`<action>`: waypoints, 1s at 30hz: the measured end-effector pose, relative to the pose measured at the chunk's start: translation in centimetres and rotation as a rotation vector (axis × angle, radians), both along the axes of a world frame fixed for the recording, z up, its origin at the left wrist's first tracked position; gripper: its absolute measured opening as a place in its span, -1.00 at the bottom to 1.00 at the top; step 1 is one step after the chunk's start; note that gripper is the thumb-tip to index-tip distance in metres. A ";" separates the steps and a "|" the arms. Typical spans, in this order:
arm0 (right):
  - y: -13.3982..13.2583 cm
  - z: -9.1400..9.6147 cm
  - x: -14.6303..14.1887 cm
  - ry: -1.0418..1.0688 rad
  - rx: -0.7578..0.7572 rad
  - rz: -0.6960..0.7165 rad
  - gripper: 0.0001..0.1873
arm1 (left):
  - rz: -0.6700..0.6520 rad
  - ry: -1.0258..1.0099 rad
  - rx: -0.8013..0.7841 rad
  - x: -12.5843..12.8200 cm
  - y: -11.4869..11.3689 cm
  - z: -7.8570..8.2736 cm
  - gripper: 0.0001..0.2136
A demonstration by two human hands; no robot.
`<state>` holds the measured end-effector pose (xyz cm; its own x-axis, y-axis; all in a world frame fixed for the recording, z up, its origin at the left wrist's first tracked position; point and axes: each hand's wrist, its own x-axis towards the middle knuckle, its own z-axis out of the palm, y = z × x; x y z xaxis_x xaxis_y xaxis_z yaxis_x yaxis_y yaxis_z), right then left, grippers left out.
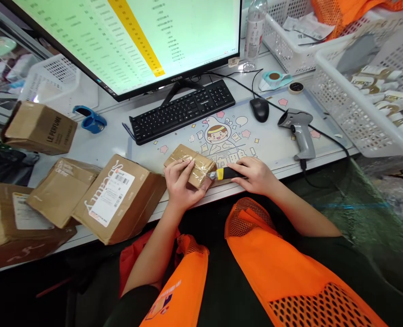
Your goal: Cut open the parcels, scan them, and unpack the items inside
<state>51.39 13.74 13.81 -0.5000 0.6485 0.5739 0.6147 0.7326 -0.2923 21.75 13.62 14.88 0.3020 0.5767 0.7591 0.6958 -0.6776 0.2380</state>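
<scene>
Head view: I see small brown taped cardboard box (192, 160) at near edge of pale cartoon-printed desk mat (271, 143). Left bare hand (180, 184) partly curled, gripping box. Right bare hand (256, 176) wrapped round black-and-yellow-handled cutter (229, 173), metal tip at box's right end.

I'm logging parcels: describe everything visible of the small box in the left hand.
The small box looks like brown cardboard, wrinkled clear tape shining across it. It looks closed and sits aslant at the desk's front edge. The left hand grips it; a cutter points at its right end, contact unclear.
</scene>
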 end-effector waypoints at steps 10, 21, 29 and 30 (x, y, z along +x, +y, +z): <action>-1.1 1.6 7.4 0.241 0.007 -0.446 -0.51 | -0.151 0.048 -0.282 -2.0 -1.3 2.6 -0.68; -4.1 2.1 4.5 0.107 -0.180 -0.128 -0.54 | 0.014 0.426 -0.407 -1.4 0.1 5.4 -0.36; -3.2 2.7 0.4 -0.062 -0.084 0.061 -0.55 | 0.199 0.126 -0.248 1.8 -1.6 0.7 -0.27; -2.9 2.8 0.1 -0.069 -0.080 0.072 -0.55 | 0.202 0.096 -0.233 1.9 -1.4 0.1 -0.28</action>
